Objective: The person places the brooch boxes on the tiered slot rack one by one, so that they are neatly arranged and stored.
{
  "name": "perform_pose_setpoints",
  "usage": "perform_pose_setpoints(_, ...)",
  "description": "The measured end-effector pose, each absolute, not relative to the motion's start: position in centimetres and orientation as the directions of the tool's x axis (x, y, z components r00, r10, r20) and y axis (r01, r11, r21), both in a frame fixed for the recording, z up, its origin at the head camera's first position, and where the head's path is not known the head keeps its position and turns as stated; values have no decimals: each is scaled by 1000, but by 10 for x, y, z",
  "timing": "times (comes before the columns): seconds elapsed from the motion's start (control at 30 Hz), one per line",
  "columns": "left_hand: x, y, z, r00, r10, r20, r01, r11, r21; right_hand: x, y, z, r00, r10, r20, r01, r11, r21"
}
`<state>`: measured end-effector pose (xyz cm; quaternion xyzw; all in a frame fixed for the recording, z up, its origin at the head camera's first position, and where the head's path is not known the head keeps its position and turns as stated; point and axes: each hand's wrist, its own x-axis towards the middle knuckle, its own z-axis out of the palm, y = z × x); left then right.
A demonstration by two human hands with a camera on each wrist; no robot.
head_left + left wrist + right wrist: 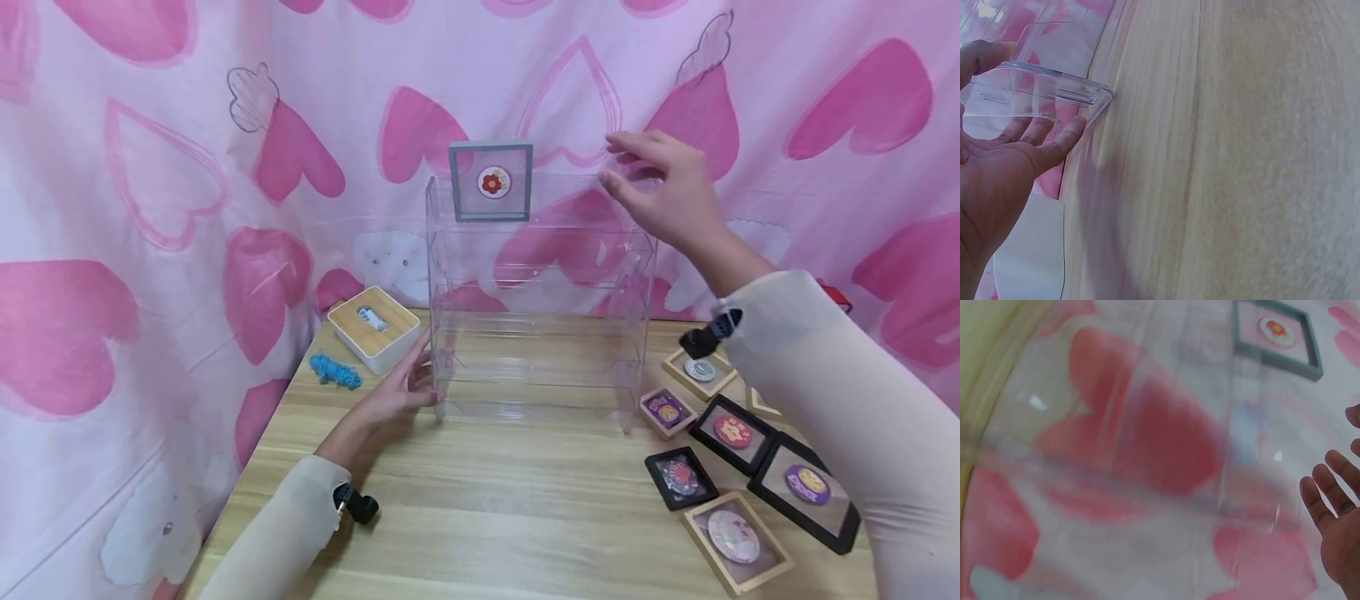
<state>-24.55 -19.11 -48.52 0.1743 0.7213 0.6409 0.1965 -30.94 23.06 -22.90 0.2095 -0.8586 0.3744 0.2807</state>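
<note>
A clear acrylic display rack (536, 373) with several tiers stands upright on the wooden table. My left hand (393, 392) holds the rack's lower left side panel, the thumb on one face and the fingers on the other, as the left wrist view shows too. On the left of the top tier a grey square frame (491, 182) stands upright, with a round red-flower badge inside. Beyond the rack's upper right corner my right hand (663, 185) hovers, fingers loosely extended, holding nothing. In the right wrist view its palm (1344, 540) is bare and apart from the rack.
Left of the rack sit a white box with a wooden lid (375, 321) and a blue crinkled bundle (334, 370). Several framed badges lie at the table's right, among them a black frame (681, 477) and a light wooden frame (737, 542). A pink heart-patterned curtain (180, 333) hangs behind.
</note>
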Motion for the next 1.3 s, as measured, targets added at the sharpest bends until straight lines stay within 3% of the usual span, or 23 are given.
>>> perform_pose_setpoints(0.3,-244,-194,-484,-868,491,-67,-13,112,994,-283,284,-259,-724,-118,680,-529,727,-437)
perform_pose_setpoints(0.8,-244,-194,-485,-863,502,-61,-3,116,993,-238,351,-305,-835,-143,531,-436,761,-481)
perform_pose_setpoints(1.3,-245,-196,-487,-857,513,-42,23,118,993,-180,428,-371,-962,-65,267,-191,857,-478)
